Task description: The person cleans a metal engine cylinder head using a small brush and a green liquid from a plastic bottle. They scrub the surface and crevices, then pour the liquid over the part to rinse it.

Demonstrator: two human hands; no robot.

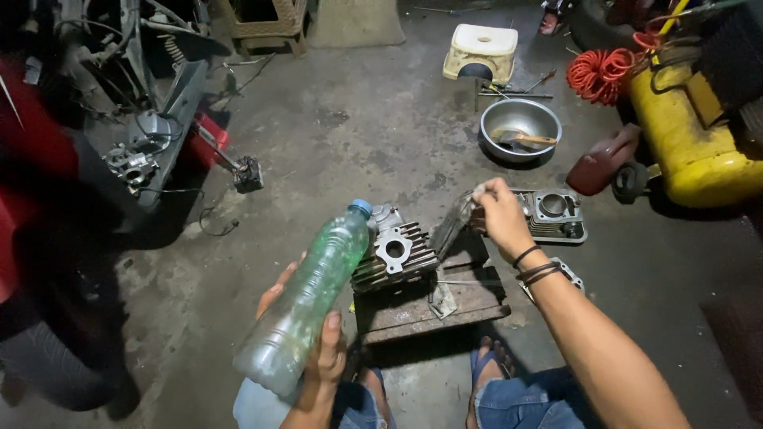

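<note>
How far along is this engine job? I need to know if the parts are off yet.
Done: the finned cylinder is off and sits on a block; another engine part lies on the floor. In hand: the left hand holds a capped bottle, and the right hand grips a cloth by the cylinder. Left: nothing shows reassembly; the machine beside it stands stripped.
</note>
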